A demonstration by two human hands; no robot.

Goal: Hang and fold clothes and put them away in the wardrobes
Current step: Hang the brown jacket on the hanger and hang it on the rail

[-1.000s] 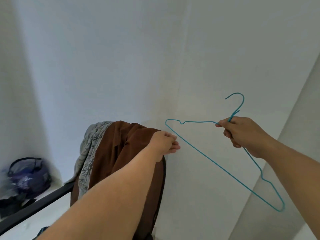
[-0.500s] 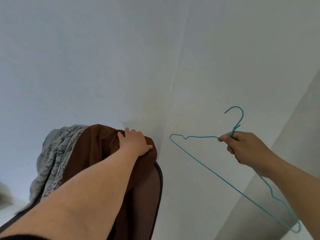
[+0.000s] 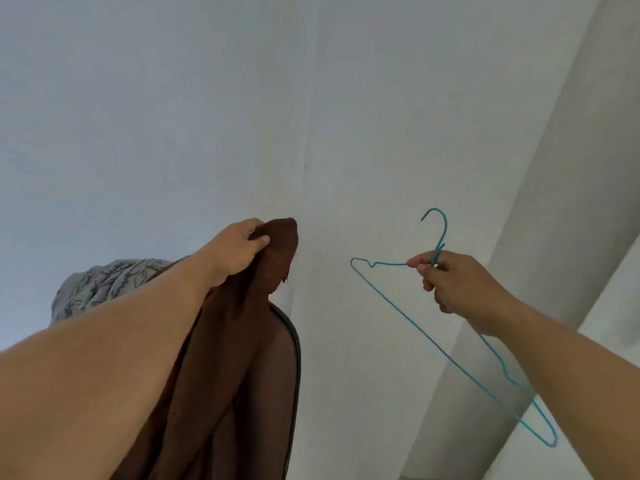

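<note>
White walls (image 3: 173,133) behind | I see left hand (image 3: 239,249) now lifting brown cloth (image 3: 242,341), fingers pinched on its top, off chair (image 3: 294,358) | right hand (image 3: 453,282) gripping one hanger (image 3: 391,306) | one grey cloth (image 3: 100,285) stays

- Dark curved chair back (image 3: 295,355), thin rim visible at lower centre, carries the clothes.
- Brown garment (image 3: 221,368) draped over it, hanging down.
- Grey leaf-patterned cloth (image 3: 104,282) draped beside the brown one, to its left, touching.
</note>
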